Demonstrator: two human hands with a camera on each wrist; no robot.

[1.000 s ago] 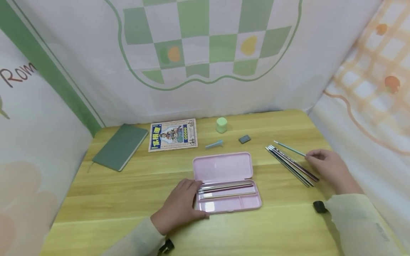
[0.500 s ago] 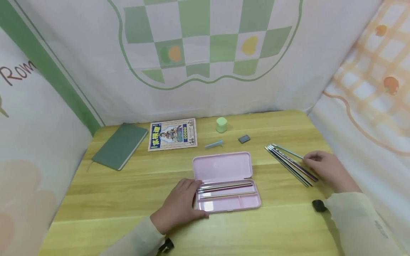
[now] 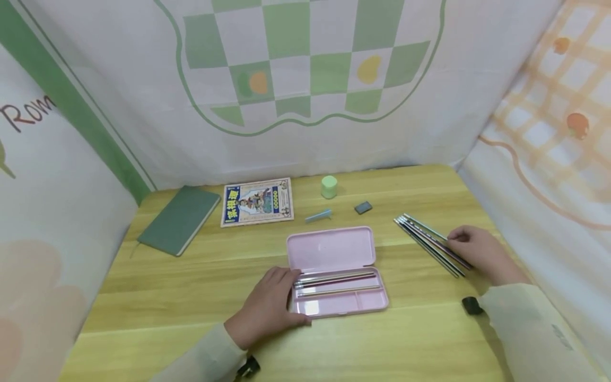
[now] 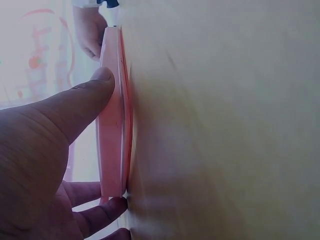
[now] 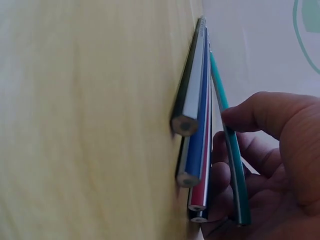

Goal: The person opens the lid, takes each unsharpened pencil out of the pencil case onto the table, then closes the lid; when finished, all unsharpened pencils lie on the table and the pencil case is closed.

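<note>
My right grip (image 3: 479, 253) pinches teal pencil (image 5: 237, 182), long axis slanting forward-left; pink case (image 3: 331, 252) lies left, crosswise, left end held by my left grip (image 3: 267, 305).

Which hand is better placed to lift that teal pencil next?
Probably the right hand: its fingers pinch the teal pencil beside the other pencils, while the left hand holds the pink case, away from them.

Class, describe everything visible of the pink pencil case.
The pink pencil case looks like shiny plastic. It lies open on the table, its rounded lid folded back on the far side. The tray holds pencils lengthwise and has a divider toward the right. The left hand holds its left end, thumb against the near wall.
</note>
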